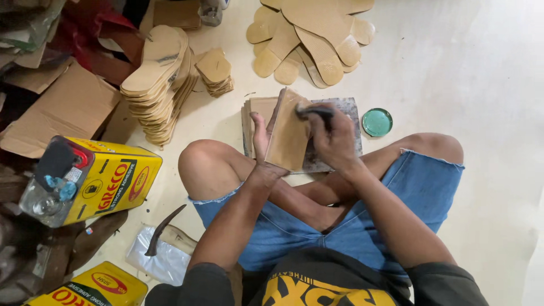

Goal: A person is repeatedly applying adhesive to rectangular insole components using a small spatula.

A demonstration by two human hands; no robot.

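Fingers (pixel 261 131) of the left hand (pixel 262 148) are closed along the near edge of a tan board piece (pixel 288 136), propping it tilted on its edge; fingers (pixel 326 126) of the right hand (pixel 334 140) are curled tight around a dark brush (pixel 315 111), whose head rests against the upper face of that piece.

Left to right across the floor (pixel 481 68): flattened cardboard (pixel 62 107) lies at the far left, with a yellow adhesive can (pixel 107 178) on its side just below it and a second yellow can (pixel 93 286) at the bottom edge. A dark curved tool (pixel 161 229) lies on a clear plastic bag (pixel 161 260) beside the left knee. Above, a tall leaning stack of sole-shaped insoles (pixel 156 79) stands next to a small stack of heel-shaped pieces (pixel 214 71).

At centre, the tilted board piece stands over a stained grey work slab (pixel 345 107), with a stack of similar tan pieces (pixel 258 110) touching the slab's left side. Farther back, a fan of spread insoles (pixel 311 39) lies well apart from the slab. Just to the right of the slab sits a round green lid (pixel 377 122). The person sits cross-legged in blue denim shorts (pixel 419 187), both forearms reaching forward between the knees.
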